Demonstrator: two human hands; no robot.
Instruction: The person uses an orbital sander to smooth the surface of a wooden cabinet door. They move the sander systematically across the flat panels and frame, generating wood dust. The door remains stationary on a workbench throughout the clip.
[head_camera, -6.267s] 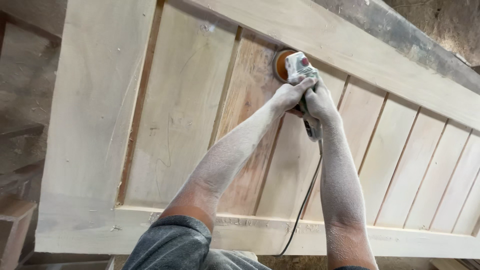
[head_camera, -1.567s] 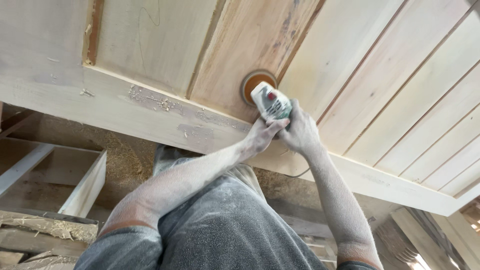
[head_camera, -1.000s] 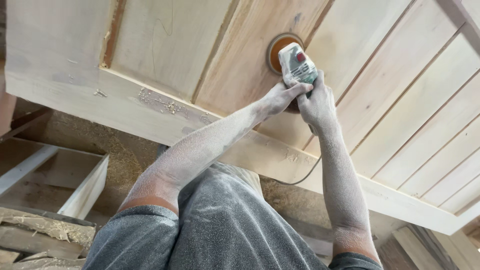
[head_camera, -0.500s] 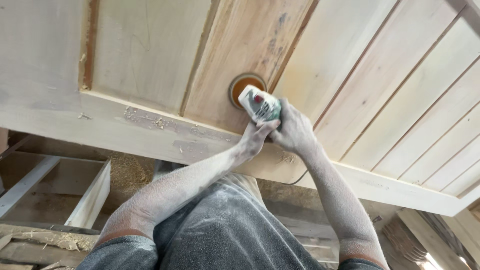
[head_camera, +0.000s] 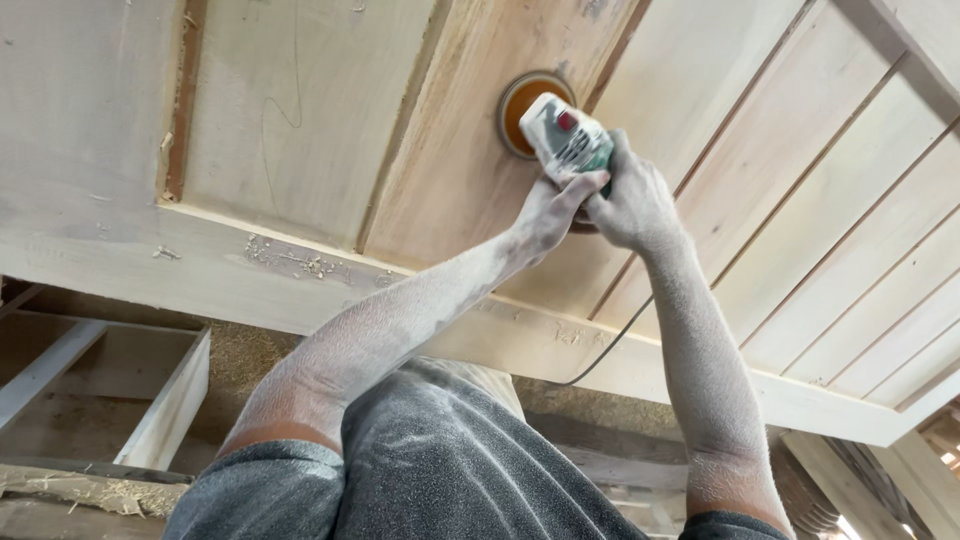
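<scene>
A: Item one, the tool?

B: Handheld disc sander (head_camera: 566, 135), pale grey body with green trim and a red button on top. Its orange round pad (head_camera: 520, 110) lies flat on the wooden door panel (head_camera: 300, 110), on the reddish-brown board (head_camera: 470, 150) between paler ones.

A: Grip?

B: Both hands wrapped around the sander's rear handle. Left hand (head_camera: 545, 212) closes from the near side, fingers over the body. Right hand (head_camera: 630, 200) clasps from the right, just beside it and touching. Both are dusted white to the upper arms.

A: Which way does the tool lie from the grip?

B: Up and to the left, away from the person. Long axis runs from the hands toward the pad, roughly along the board's grain. The pad is the far end; neither hand touches it. The left hand sits slightly nearer the tool's head.

A: Cord?

B: Black power cord (head_camera: 610, 345) drops from under the right hand, crosses the bottom rail (head_camera: 250, 270) and passes behind the person's grey clothing (head_camera: 450, 470).

A: Labels, markings?

B: A small printed patch on the sander's top, dark on pale, too small to describe further. Faint pencil scribble on the pale panel at left. No packages or signs.

A: Surroundings?

B: Sawdust flecks on the rail; timber frames (head_camera: 170, 390) and shavings below, lower left.
</scene>
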